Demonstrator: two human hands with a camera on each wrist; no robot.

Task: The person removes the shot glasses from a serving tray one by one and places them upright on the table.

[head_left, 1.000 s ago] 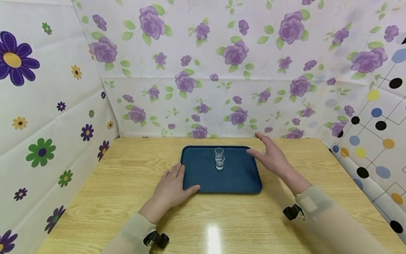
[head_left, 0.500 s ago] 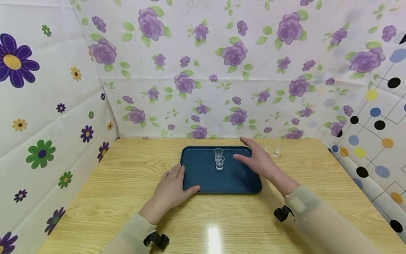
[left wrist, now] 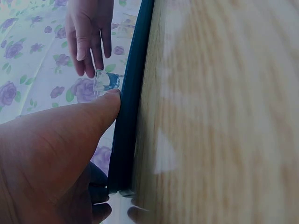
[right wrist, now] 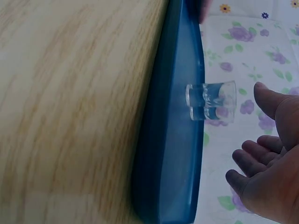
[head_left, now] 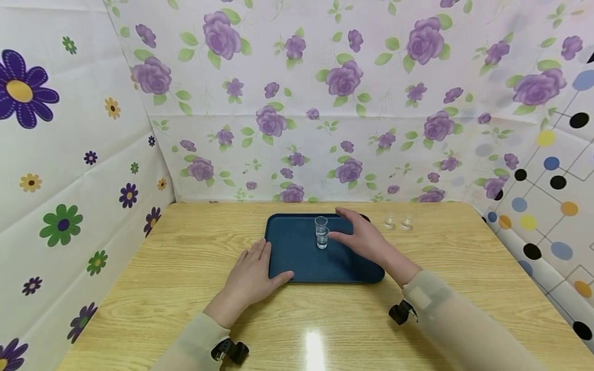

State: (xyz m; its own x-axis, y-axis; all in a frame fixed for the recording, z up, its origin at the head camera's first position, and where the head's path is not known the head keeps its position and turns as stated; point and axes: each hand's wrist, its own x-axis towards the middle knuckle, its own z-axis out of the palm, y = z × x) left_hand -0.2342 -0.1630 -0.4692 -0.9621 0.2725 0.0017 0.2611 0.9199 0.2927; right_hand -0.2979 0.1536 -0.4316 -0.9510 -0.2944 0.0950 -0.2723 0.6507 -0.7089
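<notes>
Two small clear shot glasses stand upright on a dark blue tray (head_left: 297,268), close together, the front glass (head_left: 322,242) partly overlapping the back glass (head_left: 320,221). My left hand (head_left: 250,275) rests at the tray's left side, fingers lying along the edge and thumb over the near rim. Just right of the glasses, above the tray, my right hand (head_left: 364,241) is held with fingers spread and thumb apart. In the right wrist view a gap shows between that hand (right wrist: 271,163) and the glasses (right wrist: 210,102); nothing is in its grasp.
Two more shot glasses, a left one (head_left: 389,221) and a right one (head_left: 406,222), stand on the wooden table (head_left: 185,247) to the right of the tray. Behind the table hangs a floral cloth (head_left: 297,154); patterned cloths also stand at both sides.
My right hand has moved left from the tray's right edge toward the two glasses, uncovering the pair on the table. The left hand, tray and its glasses stay in place.
</notes>
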